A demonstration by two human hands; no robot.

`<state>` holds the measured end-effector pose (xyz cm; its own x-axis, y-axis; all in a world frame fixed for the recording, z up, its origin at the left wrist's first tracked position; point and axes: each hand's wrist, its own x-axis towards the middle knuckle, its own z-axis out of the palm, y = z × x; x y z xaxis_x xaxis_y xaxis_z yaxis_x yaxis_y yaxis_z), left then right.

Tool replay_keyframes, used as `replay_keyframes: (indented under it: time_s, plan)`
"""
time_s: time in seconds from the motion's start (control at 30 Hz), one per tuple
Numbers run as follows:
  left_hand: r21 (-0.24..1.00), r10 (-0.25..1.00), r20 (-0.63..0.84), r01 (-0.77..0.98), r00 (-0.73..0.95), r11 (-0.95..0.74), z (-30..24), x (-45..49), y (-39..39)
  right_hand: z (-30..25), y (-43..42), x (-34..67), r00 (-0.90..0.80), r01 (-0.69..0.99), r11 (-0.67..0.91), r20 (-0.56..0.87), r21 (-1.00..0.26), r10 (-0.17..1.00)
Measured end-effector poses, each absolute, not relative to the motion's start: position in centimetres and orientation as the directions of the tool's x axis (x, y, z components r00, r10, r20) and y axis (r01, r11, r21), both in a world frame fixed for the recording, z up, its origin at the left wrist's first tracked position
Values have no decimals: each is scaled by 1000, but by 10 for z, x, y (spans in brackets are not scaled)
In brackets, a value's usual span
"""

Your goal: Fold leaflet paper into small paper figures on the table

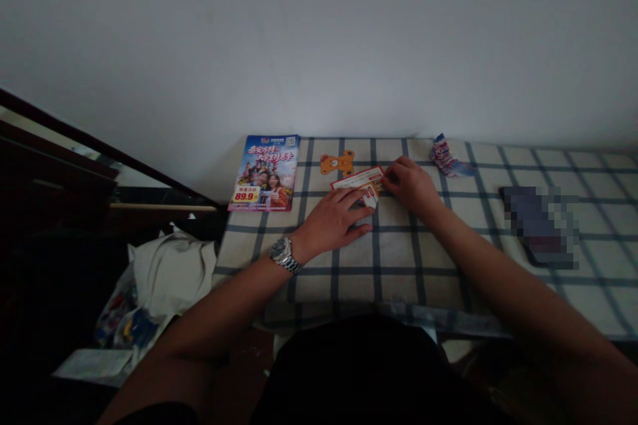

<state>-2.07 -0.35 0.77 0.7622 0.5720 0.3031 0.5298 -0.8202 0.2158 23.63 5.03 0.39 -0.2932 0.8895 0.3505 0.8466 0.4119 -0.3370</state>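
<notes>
A partly folded printed leaflet [357, 179], white with red edging, lies on the checked tablecloth. Across its lower left side rests my left hand [333, 220], palm down with the fingers stretched out flat; a metal watch [282, 252] is on that wrist. My right hand [409, 187] has its thumb and fingers pinched together at the leaflet's right corner. Part of the leaflet is hidden under my left fingers. To the left lies a stack of colourful flyers [264, 176]. Beyond my right hand is a small cluster of folded paper pieces [443, 158].
The checked tablecloth [399, 265] has a bear picture [337, 163] behind the leaflet. A dark, blurred-out phone-like object [538, 226] lies at the right. The white wall [349, 46] borders the table's back edge. A white bag [174, 265] with mixed items stands lower left.
</notes>
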Motion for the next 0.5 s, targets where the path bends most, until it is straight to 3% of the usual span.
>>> replay_keyframes:
  time_s: [0.5]
  plan:
    - [214,584,293,544,757,-811,5,-20,-5,1,55,240,-256,857,401,406,-325,877]
